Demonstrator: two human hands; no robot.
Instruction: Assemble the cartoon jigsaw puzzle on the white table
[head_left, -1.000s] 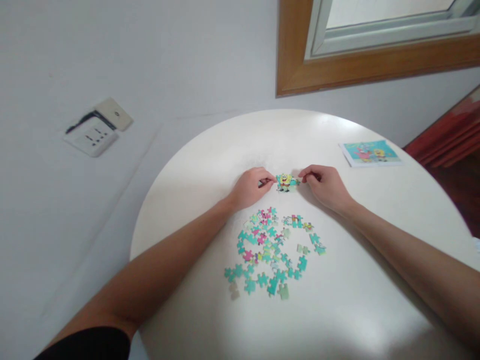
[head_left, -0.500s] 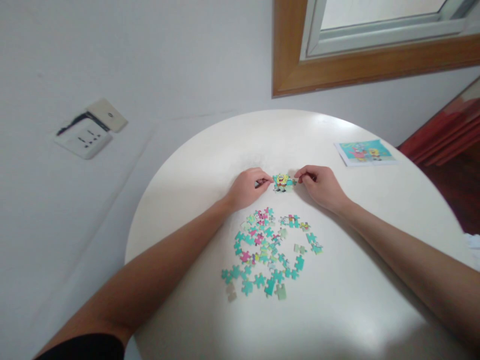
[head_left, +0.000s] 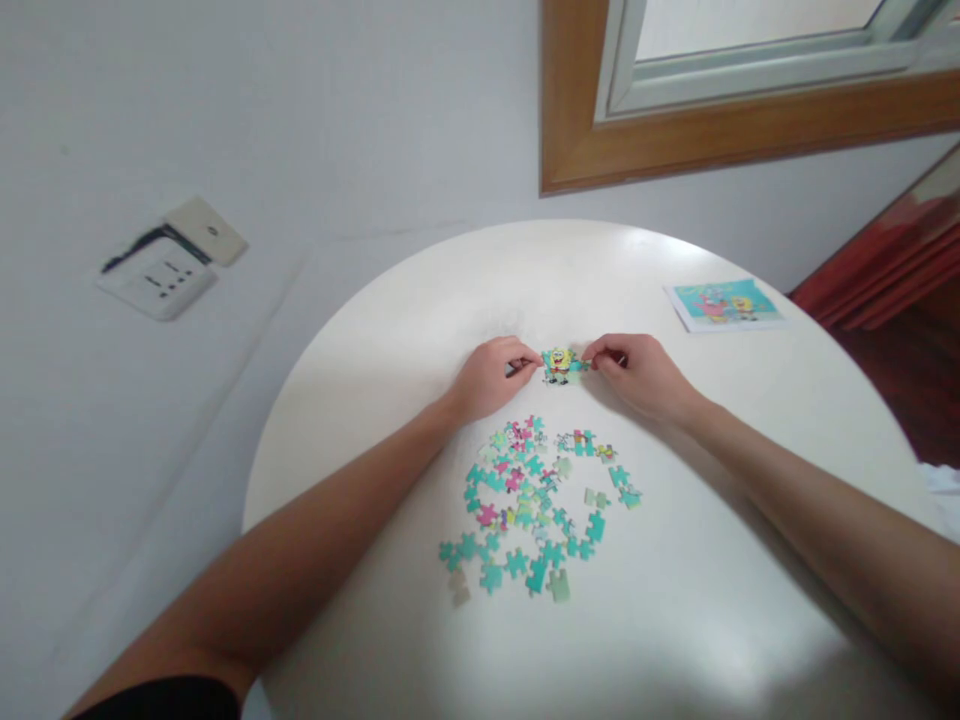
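A small cluster of joined puzzle pieces with a yellow cartoon figure lies on the round white table. My left hand pinches its left edge with thumb and forefinger. My right hand pinches its right edge the same way. Nearer to me, a loose pile of teal, pink and pale puzzle pieces is spread on the tabletop between my forearms.
A printed picture card with cartoon figures lies at the table's far right. A wall socket plate sits on the white wall to the left. A wood-framed window is behind the table, and red fabric at right.
Both hands stay pinched on the joined cluster. The whole view has drifted slightly, shifting everything a little to the left in the picture.
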